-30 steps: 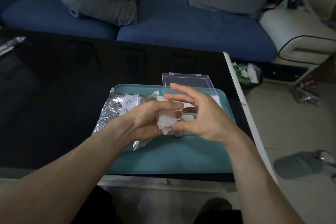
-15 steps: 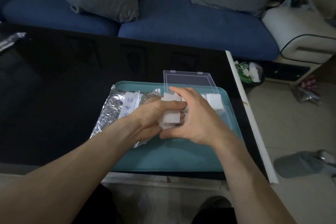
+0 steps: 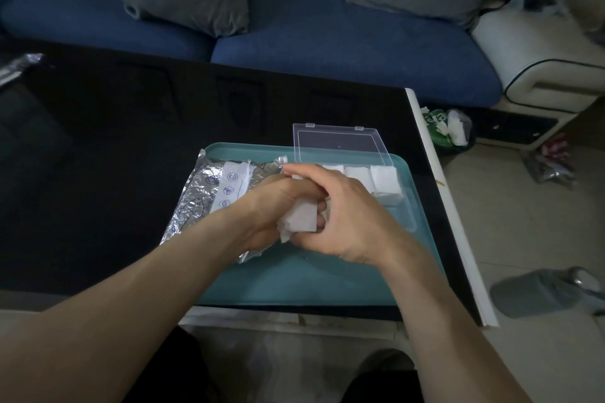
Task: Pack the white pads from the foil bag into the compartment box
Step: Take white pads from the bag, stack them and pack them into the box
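I'm seeing both hands gripping one white pad (image 3: 302, 217) together, left hand (image 3: 275, 211) and right hand (image 3: 350, 216) curling round it, hovering over the tray (image 3: 294, 281) between foil bag (image 3: 209, 193) and box (image 3: 386, 180).

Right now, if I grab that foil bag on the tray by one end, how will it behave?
The foil bag is crinkled and lies flat, so it will probably flop and feel light. Its shiny skin may slip on the teal tray.
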A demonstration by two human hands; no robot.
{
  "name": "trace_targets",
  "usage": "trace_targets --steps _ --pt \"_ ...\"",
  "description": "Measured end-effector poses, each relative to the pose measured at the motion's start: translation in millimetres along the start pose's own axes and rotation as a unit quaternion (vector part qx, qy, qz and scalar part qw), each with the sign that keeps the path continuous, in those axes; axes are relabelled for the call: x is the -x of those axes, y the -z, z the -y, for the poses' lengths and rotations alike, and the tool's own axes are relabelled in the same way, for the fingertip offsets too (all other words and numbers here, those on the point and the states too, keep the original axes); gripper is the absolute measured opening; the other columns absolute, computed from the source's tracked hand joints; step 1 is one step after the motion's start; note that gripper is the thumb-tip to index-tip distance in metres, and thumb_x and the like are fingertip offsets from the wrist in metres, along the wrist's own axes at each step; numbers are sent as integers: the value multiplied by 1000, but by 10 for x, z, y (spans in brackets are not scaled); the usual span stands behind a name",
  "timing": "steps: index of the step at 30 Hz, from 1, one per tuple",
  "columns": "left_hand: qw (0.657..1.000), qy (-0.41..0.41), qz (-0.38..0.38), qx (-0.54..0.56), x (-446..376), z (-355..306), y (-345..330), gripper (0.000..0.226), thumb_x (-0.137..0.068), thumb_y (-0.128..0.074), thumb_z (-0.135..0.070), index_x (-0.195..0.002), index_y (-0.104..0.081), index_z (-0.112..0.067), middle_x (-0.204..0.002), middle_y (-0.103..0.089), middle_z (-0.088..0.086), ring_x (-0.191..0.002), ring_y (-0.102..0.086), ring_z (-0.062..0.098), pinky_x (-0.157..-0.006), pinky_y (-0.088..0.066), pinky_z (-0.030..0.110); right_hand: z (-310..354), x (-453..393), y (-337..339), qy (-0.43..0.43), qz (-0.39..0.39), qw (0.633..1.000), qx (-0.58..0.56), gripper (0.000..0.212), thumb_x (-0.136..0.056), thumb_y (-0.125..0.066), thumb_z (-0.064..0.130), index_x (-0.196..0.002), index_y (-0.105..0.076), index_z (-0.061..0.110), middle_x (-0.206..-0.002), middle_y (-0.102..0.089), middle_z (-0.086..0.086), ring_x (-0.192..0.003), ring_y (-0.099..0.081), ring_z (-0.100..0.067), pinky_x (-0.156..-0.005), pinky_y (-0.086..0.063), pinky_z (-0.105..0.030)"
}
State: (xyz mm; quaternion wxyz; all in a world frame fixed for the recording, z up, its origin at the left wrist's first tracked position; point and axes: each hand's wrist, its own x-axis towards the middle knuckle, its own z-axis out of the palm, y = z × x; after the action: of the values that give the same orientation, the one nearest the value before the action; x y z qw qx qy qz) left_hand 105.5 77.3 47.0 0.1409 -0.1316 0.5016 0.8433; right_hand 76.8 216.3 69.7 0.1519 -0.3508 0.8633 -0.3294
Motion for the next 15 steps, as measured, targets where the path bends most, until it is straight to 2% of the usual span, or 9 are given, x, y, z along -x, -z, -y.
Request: trace_targets --steps 2,4,6,8,9,11,12,14,15 --pt "1000 1 -12 -11 -3 40 -6 12 -85 -56 5 -92 -61 -2 -77 -61 19 -69 -66 30 -54 -53 29 55 9 -28 9 16 1000 4 102 -61 -93 33 -147 -38 44 -139 -52 23 -128 -48 -1 -106 -43 -27" --pt "1000 10 17 11 16 48 17 11 -87 -52 5 -88 -60 -3 -72 -61 17 -61 -66 26 -49 -52 27 54 3 -85 -6 18 1000 7 113 -56 -96 37 -150 -34 42 -143 -50 22 -130 -46 -2 -108 -41 -27" --pt "999 19 35 22 75 -5 13 15 -87 -52 3 -80 -62 -4 -69 -63 14 -60 -66 23 -50 -52 25 73 18 -99 -21 2 1000 15 108 -57 -96 36 -148 -37 38 -141 -52 17 -123 -48 -3 -102 -42 -23" --pt "998 18 63 21 42 13 -24 8 -83 -61 -5 -79 -66 -10 -72 -66 9 -65 -67 19 -58 -51 26 134 23 -31 -30 -11 999 25 94 -64 -94 30 -144 -45 30 -132 -57 14 -113 -52 -3 -95 -46 -19" --pt "997 17 74 31 -3 58 -29 7 -76 -72 -16 -83 -68 -17 -76 -67 1 -69 -66 14 -61 -51 25 136 12 18 -30 0 999 24 87 -71 -90 22 -145 -45 20 -130 -58 9 -112 -54 -7 -91 -47 -14" --pt "980 51 156 108 -33 105 128 48 -55 -87 -52 -95 -67 -34 -80 -67 -17 -71 -63 -1 -63 -51 25 68 -39 88 -16 53 997 49 73 -87 -74 -2 -148 -35 -7 -137 -56 -14 -123 -54 -25 -72 -40 0" --pt "968 79 192 143 -124 148 233 53 -58 -85 -55 -103 -66 -36 -85 -68 -17 -77 -64 0 -69 -51 30 106 12 116 -5 50 998 25 68 -88 -72 -4 -145 -36 -12 -136 -57 -19 -124 -54 -30 -67 -39 0" --pt "965 102 188 150 -103 139 184 44 -78 -74 -37 -119 -63 -25 -102 -69 -4 -93 -67 15 -86 -50 39 70 64 177 25 -7 999 -34 67 -82 -82 4 -139 -48 -4 -128 -64 -13 -119 -60 -33 -70 -47 -7" --pt "974 112 154 120 -45 54 45 46 -80 -74 -39 -122 -62 -24 -103 -69 -4 -94 -67 16 -86 -52 38 16 47 163 5 -29 997 -72 72 -82 -81 0 -142 -43 -7 -131 -61 -16 -124 -56 -40 -71 -48 -6"
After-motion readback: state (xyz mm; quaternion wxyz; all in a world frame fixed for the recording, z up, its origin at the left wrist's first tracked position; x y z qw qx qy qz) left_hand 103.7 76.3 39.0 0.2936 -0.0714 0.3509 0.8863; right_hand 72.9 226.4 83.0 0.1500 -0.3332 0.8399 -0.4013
